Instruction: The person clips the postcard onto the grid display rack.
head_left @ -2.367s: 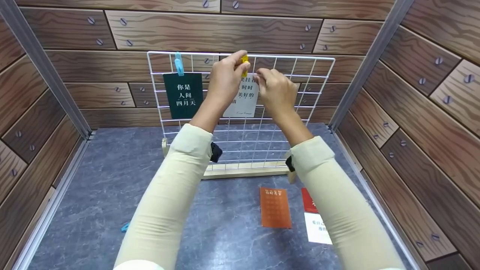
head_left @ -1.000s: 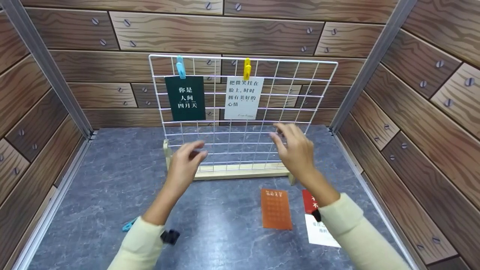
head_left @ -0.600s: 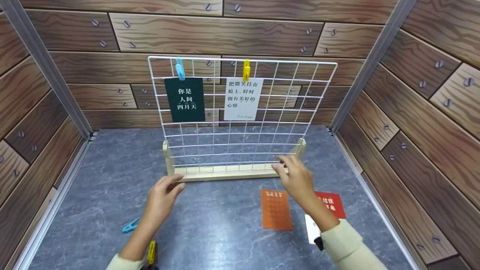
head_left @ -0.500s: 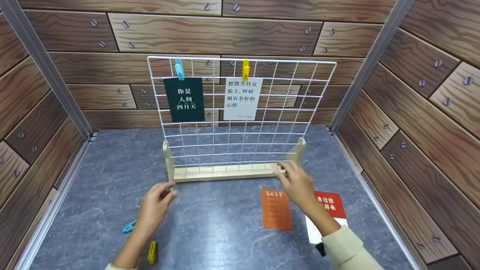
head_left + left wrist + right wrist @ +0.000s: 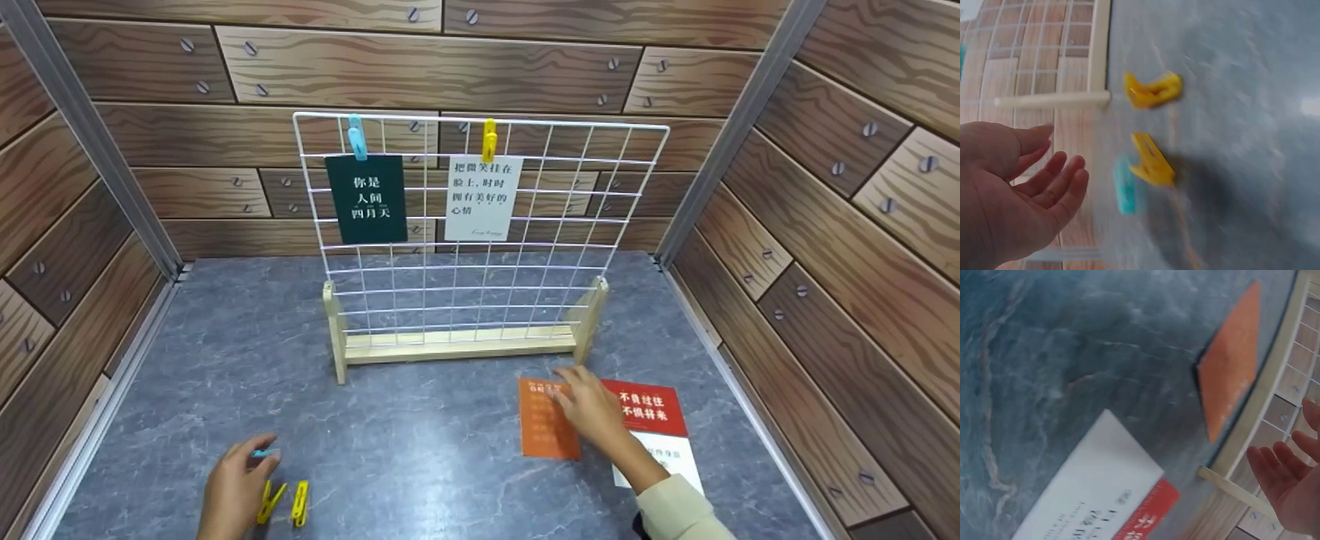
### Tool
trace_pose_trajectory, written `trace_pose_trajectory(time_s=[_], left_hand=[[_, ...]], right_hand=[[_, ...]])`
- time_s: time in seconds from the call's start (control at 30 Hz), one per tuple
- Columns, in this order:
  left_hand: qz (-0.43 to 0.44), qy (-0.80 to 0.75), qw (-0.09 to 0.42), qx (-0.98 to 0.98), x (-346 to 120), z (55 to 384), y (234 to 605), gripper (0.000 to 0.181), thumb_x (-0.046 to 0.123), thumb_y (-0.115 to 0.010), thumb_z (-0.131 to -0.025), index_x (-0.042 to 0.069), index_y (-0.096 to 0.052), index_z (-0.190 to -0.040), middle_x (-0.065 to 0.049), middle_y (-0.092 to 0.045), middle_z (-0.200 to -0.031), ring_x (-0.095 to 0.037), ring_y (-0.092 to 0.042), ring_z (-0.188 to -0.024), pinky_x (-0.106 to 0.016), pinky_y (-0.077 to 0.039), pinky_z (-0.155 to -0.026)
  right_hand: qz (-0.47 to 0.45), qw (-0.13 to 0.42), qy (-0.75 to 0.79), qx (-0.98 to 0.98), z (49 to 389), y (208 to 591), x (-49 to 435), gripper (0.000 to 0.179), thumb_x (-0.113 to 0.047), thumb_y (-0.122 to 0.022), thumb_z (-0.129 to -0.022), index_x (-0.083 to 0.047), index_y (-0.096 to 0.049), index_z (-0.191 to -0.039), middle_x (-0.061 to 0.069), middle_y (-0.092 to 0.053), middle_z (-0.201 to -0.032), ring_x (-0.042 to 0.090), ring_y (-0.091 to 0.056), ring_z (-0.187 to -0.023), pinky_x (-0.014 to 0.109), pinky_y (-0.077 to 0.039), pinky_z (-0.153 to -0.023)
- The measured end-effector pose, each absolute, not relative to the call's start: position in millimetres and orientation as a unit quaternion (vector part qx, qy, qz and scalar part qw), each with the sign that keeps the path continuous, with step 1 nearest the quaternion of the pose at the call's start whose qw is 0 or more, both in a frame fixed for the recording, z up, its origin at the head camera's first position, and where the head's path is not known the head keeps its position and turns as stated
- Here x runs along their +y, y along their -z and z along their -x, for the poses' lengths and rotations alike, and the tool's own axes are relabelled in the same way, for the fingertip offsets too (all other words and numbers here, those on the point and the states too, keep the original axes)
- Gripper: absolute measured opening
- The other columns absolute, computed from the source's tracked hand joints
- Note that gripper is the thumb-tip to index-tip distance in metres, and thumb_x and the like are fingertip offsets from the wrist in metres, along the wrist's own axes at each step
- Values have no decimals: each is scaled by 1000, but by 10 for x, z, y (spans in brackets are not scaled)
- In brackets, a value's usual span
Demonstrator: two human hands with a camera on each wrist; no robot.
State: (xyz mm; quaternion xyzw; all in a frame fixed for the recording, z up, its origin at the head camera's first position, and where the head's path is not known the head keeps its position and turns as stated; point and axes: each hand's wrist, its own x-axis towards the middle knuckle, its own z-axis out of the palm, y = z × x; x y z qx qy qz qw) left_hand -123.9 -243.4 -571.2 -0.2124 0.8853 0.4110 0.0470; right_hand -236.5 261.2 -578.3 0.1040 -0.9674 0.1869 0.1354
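Note:
My left hand (image 5: 231, 487) is over the table at the lower left, fingers loosely bent and holding nothing. A blue clothespin (image 5: 263, 453) shows between its thumb and fingers in the head view, but in the left wrist view it lies on the table apart from the hand. Two yellow clothespins (image 5: 300, 503) lie beside it. My right hand (image 5: 596, 416), fingers relaxed, hovers over the right edge of an orange card (image 5: 541, 427), covering part of it. Farther back, a dark green card (image 5: 375, 232) hangs under a blue clothespin and a white card (image 5: 495, 225) under a yellow one.
A white wire grid rack with a wooden base (image 5: 457, 349) stands at the back and bears the hung cards. Right of the orange card lie a red card (image 5: 664, 424) and a white card (image 5: 679, 469), partly behind the right forearm. Wood-patterned walls (image 5: 825, 337) enclose the table.
Both hands have left the clipped white card and come down toward me, the left to the clothespins, the right over the orange card. The white card stays hanging under the yellow clothespin.

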Motion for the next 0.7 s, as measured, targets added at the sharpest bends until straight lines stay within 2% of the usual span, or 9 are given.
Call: trace_pose_trajectory(time_s=[0.2,0.4,0.53,0.7], left_hand=[[233,-396,103,882,-2596,1113,5870,50,25,-69,-96,-1,-57,-137,-29,-56,-133,-44,-62,-113,-51,-56,-84],[232,-377,153,884,-2629,1067,5973,62,32,-77,-90,-2,-57,-136,-27,-62,-129,-43,-63,-114,-52,-55,-89],[229,-356,175,889,-2609,1082,5995,67,34,-79,-87,-4,-54,-138,-25,-65,-125,-40,-62,-113,-54,-52,-92],[221,-331,183,899,-2575,1093,6008,66,34,-79,-87,-6,-55,-135,-23,-67,-119,-38,-64,-109,-53,-52,-92]], right_hand=[[-98,108,-177,-973,2460,5921,2625,44,-29,-75,-91,-13,-67,-130,9,-65,-127,33,-62,-116,53,-57,-83],[-90,71,-172,-978,2532,6005,2665,49,-29,-75,-91,-11,-63,-134,14,-61,-135,39,-58,-123,58,-54,-92],[-87,45,-166,-981,2554,6043,2692,52,-30,-74,-92,-9,-61,-137,17,-57,-142,43,-53,-131,61,-49,-101],[-84,28,-162,-983,2552,6079,2694,49,-30,-75,-91,-6,-63,-132,16,-60,-138,39,-53,-131,60,-48,-103]])
